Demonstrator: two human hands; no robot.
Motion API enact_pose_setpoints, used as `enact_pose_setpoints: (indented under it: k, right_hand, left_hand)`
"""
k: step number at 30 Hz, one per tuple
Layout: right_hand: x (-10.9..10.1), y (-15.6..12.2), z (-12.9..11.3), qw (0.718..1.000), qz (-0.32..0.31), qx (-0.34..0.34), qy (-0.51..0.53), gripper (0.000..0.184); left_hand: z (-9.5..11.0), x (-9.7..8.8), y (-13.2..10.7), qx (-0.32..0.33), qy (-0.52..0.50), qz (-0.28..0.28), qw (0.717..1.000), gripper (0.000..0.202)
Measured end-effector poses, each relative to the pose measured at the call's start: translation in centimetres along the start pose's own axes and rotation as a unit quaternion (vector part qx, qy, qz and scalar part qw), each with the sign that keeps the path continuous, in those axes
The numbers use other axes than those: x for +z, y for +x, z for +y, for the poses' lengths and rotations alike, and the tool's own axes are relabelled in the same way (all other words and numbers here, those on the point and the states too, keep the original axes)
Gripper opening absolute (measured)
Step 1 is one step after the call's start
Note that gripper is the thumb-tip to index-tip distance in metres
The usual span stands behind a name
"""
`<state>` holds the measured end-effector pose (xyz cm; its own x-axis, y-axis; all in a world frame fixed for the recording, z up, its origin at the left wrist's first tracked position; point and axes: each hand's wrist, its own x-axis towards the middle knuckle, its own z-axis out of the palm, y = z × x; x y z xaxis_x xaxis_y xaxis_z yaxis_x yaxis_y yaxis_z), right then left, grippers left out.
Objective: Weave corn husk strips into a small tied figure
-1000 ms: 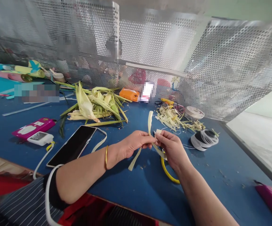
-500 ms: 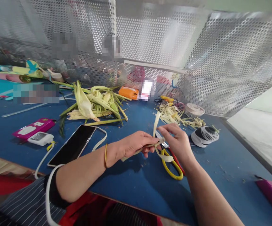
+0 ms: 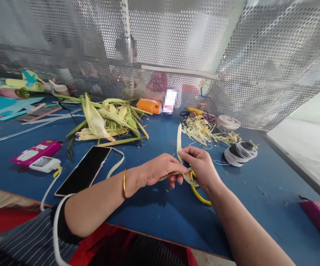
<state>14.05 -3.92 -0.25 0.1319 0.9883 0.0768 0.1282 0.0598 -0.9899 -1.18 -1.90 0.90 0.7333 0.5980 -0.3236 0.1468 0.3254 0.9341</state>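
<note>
As left hand (image 3: 164,169) and right hand (image 3: 201,165) pinch pale, flat, husk-like strips (image 3: 179,139), one pointing to twelve o'clock, a hard tug could split them.

Matt papery strip (image 3: 179,140), shiny metal bangle (image 3: 125,184)

Bare left hand (image 3: 167,170) pointed rightward, thumb and forefinger pressed together, lower fingers curled beneath. Left forearm (image 3: 99,207) slanted up from a dark, white-striped cloth sleeve (image 3: 29,236); thin gold-coloured round bangle (image 3: 125,184) circled the wrist. Bare right hand (image 3: 201,166) sat close beside, thumb and index pinched; uncovered right forearm (image 3: 243,214) rose from lower right.
</note>
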Motion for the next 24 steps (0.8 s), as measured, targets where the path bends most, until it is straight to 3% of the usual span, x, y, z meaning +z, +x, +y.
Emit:
enact_pose_setpoints:
  k: [8, 12, 14, 16, 24]
  right_hand:
    - [-0.7, 0.4, -0.4, 0.998, -0.010, -0.028, -0.060, 0.034]
    - [-2.5, 0.6, -1.8, 0.988, -0.096, -0.073, -0.099, 0.040]
    - [-3.1, 0.6, -2.2, 0.978, -0.153, -0.073, -0.119, 0.034]
    - [-3.4, 0.6, -2.3, 0.973, -0.171, -0.076, -0.138, 0.028]
    - [-2.9, 0.6, -1.3, 0.959, -0.062, -0.149, -0.235, 0.019]
  left_hand:
    - [0.0, -0.2, 0.2, -0.009, -0.039, 0.004, 0.999, 0.031]
    - [0.6, -0.7, 0.1, 0.025, -0.093, 0.030, 0.995, 0.042]
    - [0.7, -1.0, 0.0, 0.028, -0.106, 0.049, 0.993, 0.039]
    - [0.8, -1.1, 0.0, 0.025, -0.113, 0.068, 0.991, 0.034]
    - [0.9, -0.7, 0.0, 0.030, -0.112, 0.095, 0.989, 0.020]
